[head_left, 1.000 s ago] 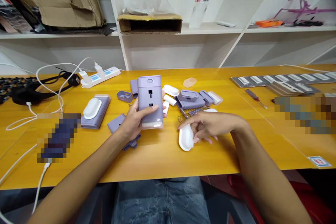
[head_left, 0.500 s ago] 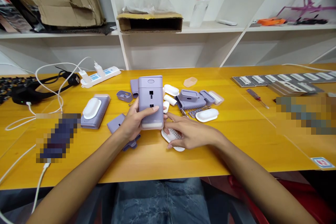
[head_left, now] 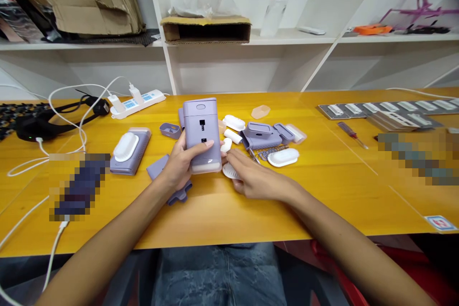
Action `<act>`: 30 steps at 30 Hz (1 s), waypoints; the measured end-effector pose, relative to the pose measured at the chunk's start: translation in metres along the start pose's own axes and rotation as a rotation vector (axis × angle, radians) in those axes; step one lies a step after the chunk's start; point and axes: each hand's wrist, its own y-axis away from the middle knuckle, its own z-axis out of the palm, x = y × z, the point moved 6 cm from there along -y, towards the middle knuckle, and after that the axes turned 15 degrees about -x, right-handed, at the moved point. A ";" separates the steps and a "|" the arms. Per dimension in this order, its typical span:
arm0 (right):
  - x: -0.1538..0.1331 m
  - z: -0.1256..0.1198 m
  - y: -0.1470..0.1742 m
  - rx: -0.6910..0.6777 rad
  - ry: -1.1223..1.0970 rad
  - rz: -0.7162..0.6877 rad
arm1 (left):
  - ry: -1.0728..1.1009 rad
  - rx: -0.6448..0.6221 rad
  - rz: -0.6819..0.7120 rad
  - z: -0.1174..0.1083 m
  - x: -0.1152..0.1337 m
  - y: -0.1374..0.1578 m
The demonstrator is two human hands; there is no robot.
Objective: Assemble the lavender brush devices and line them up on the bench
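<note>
My left hand [head_left: 178, 165] grips a lavender box-shaped housing [head_left: 195, 131] upright, thumb across its front below two dark cut-outs. A clear-white band runs along its bottom edge. To its right, my right hand [head_left: 260, 179] is closed on a white oval ribbed part [head_left: 229, 171], partly hidden by the fingers. Behind that hand are a small white piece [head_left: 225, 145], a white cylinder [head_left: 234, 137] and a white oval cap [head_left: 234, 123]. Lavender shell pieces [head_left: 263, 138] and another white oval cap [head_left: 283, 157] lie to the right. A lavender bracket [head_left: 180, 194] sits under my left wrist.
On the left are a lavender unit with a white oval top [head_left: 129, 150], a blurred dark device [head_left: 81, 186], white cables and a power strip [head_left: 139, 103]. A screwdriver [head_left: 352, 135] and metal strips [head_left: 387, 106] lie right. White shelves [head_left: 222, 67] rise behind the table.
My right hand has closed on the white oval part and lifted its position slightly toward the housing. The housing in my left hand has shifted a little left and tilted.
</note>
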 end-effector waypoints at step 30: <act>0.019 -0.035 0.004 0.356 -1.317 -0.093 | -0.080 0.028 0.045 -0.001 0.000 0.003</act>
